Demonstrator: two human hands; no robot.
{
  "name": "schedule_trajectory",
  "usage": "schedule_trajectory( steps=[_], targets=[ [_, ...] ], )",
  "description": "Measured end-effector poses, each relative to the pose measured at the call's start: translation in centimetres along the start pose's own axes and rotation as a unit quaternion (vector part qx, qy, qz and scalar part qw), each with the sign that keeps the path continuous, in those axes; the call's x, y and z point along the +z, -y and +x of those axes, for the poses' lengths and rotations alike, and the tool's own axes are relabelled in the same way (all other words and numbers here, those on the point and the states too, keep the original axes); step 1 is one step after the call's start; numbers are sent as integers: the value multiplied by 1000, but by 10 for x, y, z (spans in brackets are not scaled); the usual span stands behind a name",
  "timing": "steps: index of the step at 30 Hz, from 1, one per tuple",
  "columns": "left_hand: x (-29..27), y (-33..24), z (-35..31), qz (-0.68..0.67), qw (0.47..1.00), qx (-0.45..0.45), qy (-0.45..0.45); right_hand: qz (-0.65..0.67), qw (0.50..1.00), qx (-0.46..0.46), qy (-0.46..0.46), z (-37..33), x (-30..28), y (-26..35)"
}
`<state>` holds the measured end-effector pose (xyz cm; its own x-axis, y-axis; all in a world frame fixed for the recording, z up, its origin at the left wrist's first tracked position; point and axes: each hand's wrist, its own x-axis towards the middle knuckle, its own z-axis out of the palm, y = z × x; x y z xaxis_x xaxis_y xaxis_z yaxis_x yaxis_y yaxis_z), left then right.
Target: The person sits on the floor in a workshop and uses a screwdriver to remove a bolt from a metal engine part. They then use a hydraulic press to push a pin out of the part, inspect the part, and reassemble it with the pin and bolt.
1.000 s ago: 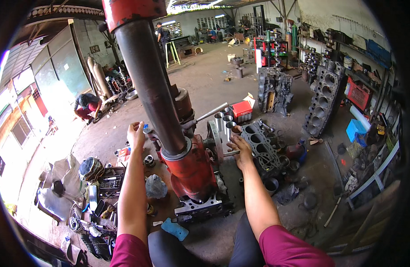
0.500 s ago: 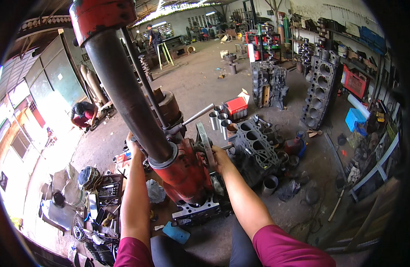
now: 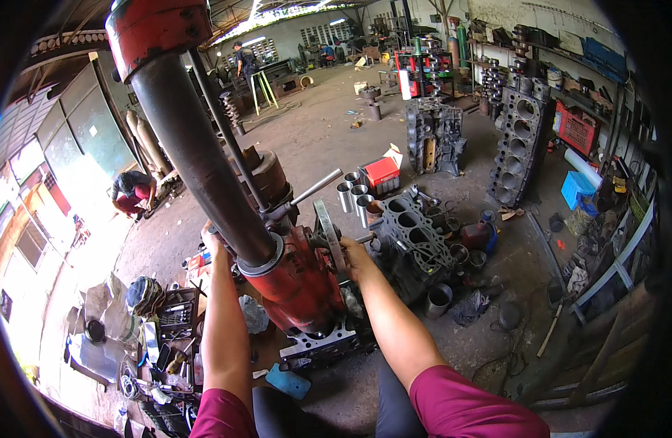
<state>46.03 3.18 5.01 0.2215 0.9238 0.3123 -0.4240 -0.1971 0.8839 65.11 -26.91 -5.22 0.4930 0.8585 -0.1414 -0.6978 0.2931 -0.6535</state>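
Observation:
A tall red boring machine with a thick dark steel column stands in front of me, tilted in the view. Its base rests on the pale flat top of an engine block. My right hand is closed on the grey rim of a handwheel, seen nearly edge-on at the machine's right side. On the opposite side, my left hand reaches to the machine's left flank; its fingers are mostly hidden, and what they touch does not show. A metal lever slants up to the right from the machine.
Right of the machine lies another engine block, with shiny cylinder liners and a red box beyond it. Two blocks stand upright farther back. A tool tray sits at left; a blue cloth-like piece lies below. Another person crouches far left.
The whole view has shifted slightly. Both hands keep their places on the machine, and the handwheel shows no clear turn.

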Motion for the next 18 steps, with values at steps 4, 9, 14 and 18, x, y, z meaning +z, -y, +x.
schedule_trajectory(
  steps=[4,9,14,18],
  targets=[
    [7,-24,-19,-13,998,-43,34,18,1000,20,13,3,-1,0],
    [38,-108,-120,-9,969,145,-200,23,999,25,30,-15,8,10],
    [122,-169,-289,32,909,415,14,58,997,22,54,-18,15,12],
    [234,-190,-281,230,849,400,258,169,975,-45,141,-6,8,2]
  ],
)
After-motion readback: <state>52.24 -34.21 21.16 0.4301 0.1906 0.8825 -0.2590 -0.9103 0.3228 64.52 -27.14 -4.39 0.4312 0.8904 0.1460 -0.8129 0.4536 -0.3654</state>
